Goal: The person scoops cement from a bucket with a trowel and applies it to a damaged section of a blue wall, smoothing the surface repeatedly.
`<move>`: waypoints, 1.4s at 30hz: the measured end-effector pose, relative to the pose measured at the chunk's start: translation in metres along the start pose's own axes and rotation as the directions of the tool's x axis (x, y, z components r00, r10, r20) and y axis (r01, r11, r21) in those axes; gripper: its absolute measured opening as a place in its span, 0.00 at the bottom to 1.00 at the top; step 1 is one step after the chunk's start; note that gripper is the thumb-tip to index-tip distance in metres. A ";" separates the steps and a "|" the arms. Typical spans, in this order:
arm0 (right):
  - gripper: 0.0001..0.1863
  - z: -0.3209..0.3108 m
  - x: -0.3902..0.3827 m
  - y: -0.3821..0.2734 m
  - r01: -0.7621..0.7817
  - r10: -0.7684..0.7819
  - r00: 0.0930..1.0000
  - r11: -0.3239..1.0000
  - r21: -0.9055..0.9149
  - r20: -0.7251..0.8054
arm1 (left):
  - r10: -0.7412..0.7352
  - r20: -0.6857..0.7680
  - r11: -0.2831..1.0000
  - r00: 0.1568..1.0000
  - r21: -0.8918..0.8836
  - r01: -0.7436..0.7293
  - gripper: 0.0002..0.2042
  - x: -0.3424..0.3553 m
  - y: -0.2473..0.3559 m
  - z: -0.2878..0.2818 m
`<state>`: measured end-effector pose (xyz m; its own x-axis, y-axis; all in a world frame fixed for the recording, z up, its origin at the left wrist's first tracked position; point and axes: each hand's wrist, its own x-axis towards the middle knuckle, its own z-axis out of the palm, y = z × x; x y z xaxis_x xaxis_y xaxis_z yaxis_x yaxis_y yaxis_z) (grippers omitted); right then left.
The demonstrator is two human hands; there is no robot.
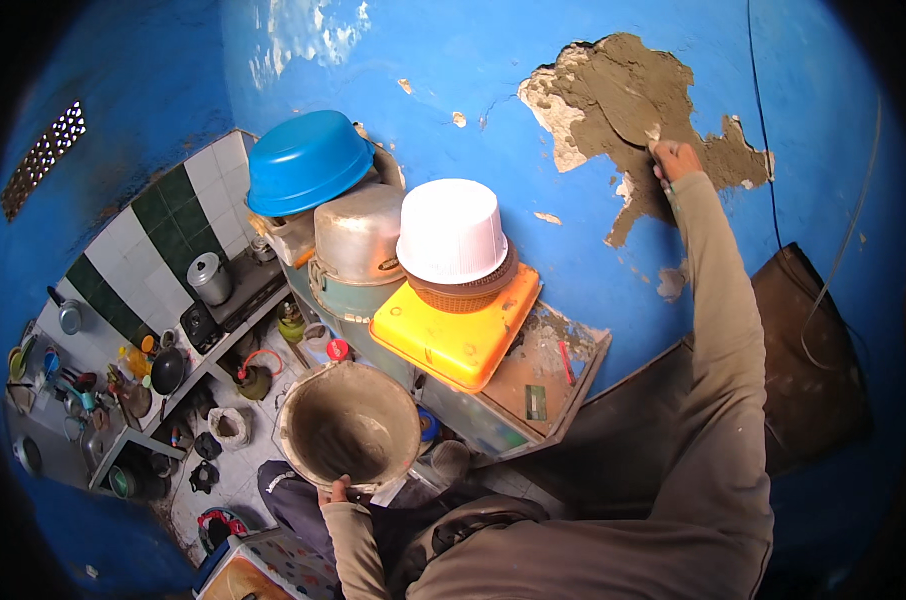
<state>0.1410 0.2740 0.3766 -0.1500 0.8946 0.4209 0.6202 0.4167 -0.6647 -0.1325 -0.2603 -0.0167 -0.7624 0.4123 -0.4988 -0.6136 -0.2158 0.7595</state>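
Observation:
My right hand (pixel 676 162) is stretched out to the blue wall, closed around the handle of a trowel (pixel 621 122). Its mortar-coloured blade lies against a patch of wet grey-brown mortar (pixel 628 75), so its outline is hard to make out. Pale bare masonry shows along the patch's left edge. Low in front of me, my left hand (pixel 339 490) grips the near rim of a mortar-smeared bucket (pixel 405 420). The bucket is tilted so that its inside faces me, with grey residue on its walls and bottom.
Beside the wall a cabinet (pixel 518 400) bears a yellow tray (pixel 453 340), a white basket (pixel 453 230), metal pots (pixel 358 230) and a blue basin (pixel 308 165). A dark cable (pixel 763 130) hangs right of the patch. Kitchenware and a stove (pixel 201 325) stand at left.

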 end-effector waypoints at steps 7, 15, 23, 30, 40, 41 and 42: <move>0.16 0.000 -0.004 0.012 -0.010 0.008 1.000 0.993 0.115 0.020 | -0.036 -0.006 0.999 0.999 -0.019 0.036 0.17 0.010 -0.015 -0.005; 0.13 -0.001 -0.051 0.054 -0.025 0.033 0.999 0.948 0.317 -0.021 | -0.034 -0.111 0.992 0.993 -0.126 0.020 0.14 -0.020 -0.003 0.019; 0.14 0.118 -0.060 -0.007 -0.041 0.064 0.998 0.794 0.606 -0.015 | -0.023 -0.064 0.999 0.998 -0.038 0.021 0.14 -0.014 -0.011 -0.013; 0.15 0.157 -0.022 0.007 -0.016 0.126 0.979 0.831 0.557 -0.159 | 0.012 -0.038 0.990 0.999 -0.143 -0.017 0.18 -0.020 -0.014 -0.023; 0.19 0.100 -0.039 0.041 -0.106 0.172 0.984 0.750 0.653 -0.037 | 0.042 0.016 0.988 0.999 -0.150 -0.040 0.17 -0.011 -0.018 -0.026; 0.20 0.090 -0.045 0.038 -0.126 0.189 0.982 0.737 0.664 -0.023 | 0.021 -0.001 0.990 1.000 -0.137 -0.021 0.18 -0.009 -0.017 -0.024; 0.20 0.087 -0.050 0.036 -0.148 0.203 0.979 0.721 0.677 -0.002 | 0.003 -0.025 0.992 1.000 -0.127 -0.006 0.18 -0.009 -0.015 -0.023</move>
<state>0.1040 0.2582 0.2781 -0.0194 0.9601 0.2789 -0.0515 0.2776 -0.9593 -0.1210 -0.2805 -0.0335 -0.7690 0.3892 -0.5071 -0.6302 -0.3290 0.7032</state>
